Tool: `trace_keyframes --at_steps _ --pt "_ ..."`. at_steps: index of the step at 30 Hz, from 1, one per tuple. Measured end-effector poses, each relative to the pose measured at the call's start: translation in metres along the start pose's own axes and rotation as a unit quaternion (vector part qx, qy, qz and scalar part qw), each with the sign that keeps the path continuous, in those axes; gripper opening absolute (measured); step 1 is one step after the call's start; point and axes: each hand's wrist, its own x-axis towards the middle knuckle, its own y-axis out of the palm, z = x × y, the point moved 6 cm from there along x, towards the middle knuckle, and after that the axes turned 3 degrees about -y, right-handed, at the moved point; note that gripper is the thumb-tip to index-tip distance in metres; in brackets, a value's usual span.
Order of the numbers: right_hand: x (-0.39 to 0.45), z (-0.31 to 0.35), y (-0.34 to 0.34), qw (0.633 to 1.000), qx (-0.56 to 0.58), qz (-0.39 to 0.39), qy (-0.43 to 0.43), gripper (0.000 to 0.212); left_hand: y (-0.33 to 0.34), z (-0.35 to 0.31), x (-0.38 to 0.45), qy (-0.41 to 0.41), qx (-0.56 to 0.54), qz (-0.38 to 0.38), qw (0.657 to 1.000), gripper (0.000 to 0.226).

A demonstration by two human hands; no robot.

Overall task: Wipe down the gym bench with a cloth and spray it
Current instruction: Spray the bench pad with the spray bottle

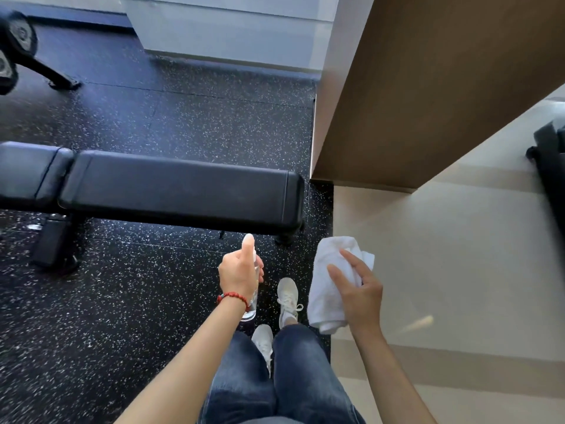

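Observation:
A black padded gym bench (pixel 171 191) lies across the speckled rubber floor, running from the left edge to the middle of the view. My left hand (pixel 240 275) grips a clear spray bottle (pixel 249 246) with a white cap, held just in front of the bench's near right end and not touching it. My right hand (pixel 359 293) holds a folded white cloth (pixel 328 283) to the right of the bottle, above the seam between the dark floor and the pale floor. The bottle's lower part is partly hidden behind my wrist.
A brown wall panel (pixel 428 93) rises right of the bench end. Pale tiled floor (pixel 443 270) spreads to the right, with a dark machine (pixel 550 160) at the right edge. A black equipment base (pixel 33 62) stands far left. My white shoes (pixel 287 296) are below the bench.

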Motion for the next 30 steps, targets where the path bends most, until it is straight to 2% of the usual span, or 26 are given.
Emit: trace_keyframes --at_steps 13,20,25,30 --pt "0.133 0.025 0.047 0.997 -0.013 0.079 0.010 0.034 0.035 -0.030 0.087 -0.083 0.015 -0.092 0.992 0.060" --pt "0.161 0.030 0.080 0.993 -0.013 0.117 0.030 0.032 0.030 -0.031 0.121 -0.114 0.027 -0.113 0.987 0.054" --pt "0.174 0.039 0.108 0.991 -0.025 0.131 0.032 0.033 0.017 -0.032 0.146 -0.131 0.002 -0.127 0.983 0.064" --pt "0.178 0.050 0.148 0.990 -0.039 0.134 0.032 0.033 -0.011 -0.028 0.172 -0.154 0.006 -0.121 0.981 0.058"
